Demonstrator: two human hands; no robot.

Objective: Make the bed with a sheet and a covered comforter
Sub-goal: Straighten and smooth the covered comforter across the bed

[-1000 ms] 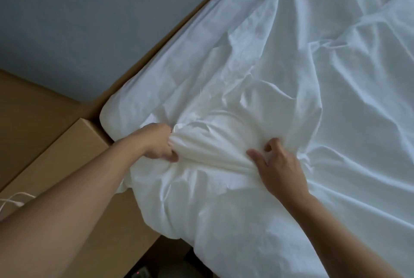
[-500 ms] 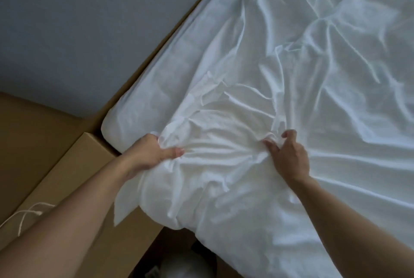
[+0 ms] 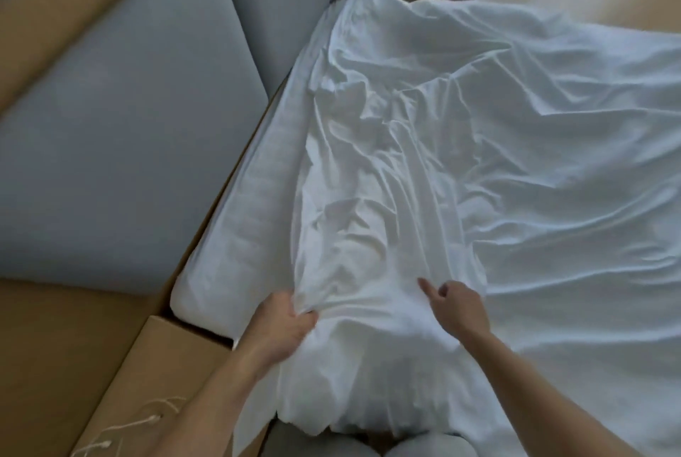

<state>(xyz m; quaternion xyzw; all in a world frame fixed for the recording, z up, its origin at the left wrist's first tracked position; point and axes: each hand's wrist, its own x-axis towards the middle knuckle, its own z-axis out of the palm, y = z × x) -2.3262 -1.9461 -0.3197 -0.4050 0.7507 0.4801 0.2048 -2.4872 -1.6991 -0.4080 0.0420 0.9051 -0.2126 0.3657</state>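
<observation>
Right now the white sheet [image 3: 516, 169] lies crumpled over the mattress [image 3: 243, 235], with a bare strip showing at 9 o'clock. The left hand [image 3: 283, 324] grips a bunch of cloth near the corner. The right hand [image 3: 460, 309], at 3 o'clock from it, rests on the sheet with one finger out — I cannot tell if it holds any. One hard tug toward 6 o'clock could drag the far side off — or bunch the folds worse.

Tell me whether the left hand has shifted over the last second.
No, barely: the left hand still grips the crumpled white sheet beside the white mattress's near corner; the view tilted up instead.
</observation>
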